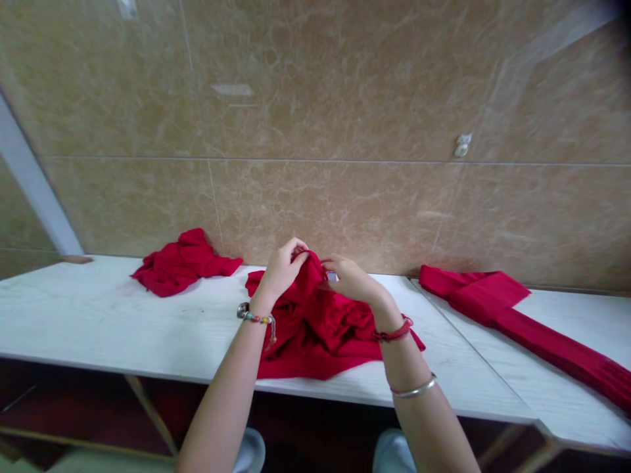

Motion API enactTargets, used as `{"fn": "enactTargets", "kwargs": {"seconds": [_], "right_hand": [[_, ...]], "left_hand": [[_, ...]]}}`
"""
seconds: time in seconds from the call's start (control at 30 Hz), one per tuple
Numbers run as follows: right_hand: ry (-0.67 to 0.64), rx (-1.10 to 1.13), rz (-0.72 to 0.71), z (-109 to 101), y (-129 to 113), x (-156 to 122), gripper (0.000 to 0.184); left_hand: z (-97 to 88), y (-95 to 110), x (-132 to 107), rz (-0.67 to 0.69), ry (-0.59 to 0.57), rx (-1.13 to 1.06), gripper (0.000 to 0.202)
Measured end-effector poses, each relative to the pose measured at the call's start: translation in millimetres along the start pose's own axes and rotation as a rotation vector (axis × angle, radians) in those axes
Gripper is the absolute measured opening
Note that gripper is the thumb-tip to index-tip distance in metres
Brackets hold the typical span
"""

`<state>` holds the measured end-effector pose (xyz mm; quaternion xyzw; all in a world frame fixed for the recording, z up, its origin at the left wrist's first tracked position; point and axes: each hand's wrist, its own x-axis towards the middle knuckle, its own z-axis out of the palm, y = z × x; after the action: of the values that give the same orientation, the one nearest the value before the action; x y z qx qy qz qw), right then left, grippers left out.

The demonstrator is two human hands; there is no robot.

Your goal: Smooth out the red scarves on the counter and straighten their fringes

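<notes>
Head view: left hand (pixel 282 270) pinches crumpled, deeply creased red cloth (pixel 315 338).

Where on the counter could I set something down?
The widest bare patch of white counter lies left of the middle red cloth, between the left red cloth and the front edge. A narrower one separates the middle red cloth from the right red cloth. Crowded: the middle, under the left hand and right hand.

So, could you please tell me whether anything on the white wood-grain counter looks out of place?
Nothing looks visibly spilled or damaged. The crumpled red fabric piece on the left looks untidy, heaped near the tan marbled wall, whereas the long red fabric strip on the right lies fairly flat.
</notes>
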<state>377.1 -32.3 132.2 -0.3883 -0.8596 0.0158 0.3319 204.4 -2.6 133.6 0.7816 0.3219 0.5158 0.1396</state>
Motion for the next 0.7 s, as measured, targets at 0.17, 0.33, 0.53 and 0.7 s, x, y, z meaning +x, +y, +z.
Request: {"fn": "enactTargets", "kwargs": {"seconds": [0.17,0.33,0.53,0.7], "right_hand": [[0.226,0.059,0.204,-1.1,3.5,6.9,0.023],[0.519,0.201,0.336,-8.3,5.5,7.1,0.035],[0.624,0.073,0.364,-22.0,7.2,-0.1,0.040],[0.619,-0.099,0.439,-33.0,24.9,-9.3,0.042]], "left_hand": [[4.6,7.6,-3.8,0.050,0.221,0.164,0.017],[22.7,23.5,-13.3,0.159,0.006,0.189,0.047],[31.3,18.8,-8.9,0.029,0.031,0.078,0.028],[18.2,23.7,-4.1,0.022,0.060,-0.032,0.008]]}}
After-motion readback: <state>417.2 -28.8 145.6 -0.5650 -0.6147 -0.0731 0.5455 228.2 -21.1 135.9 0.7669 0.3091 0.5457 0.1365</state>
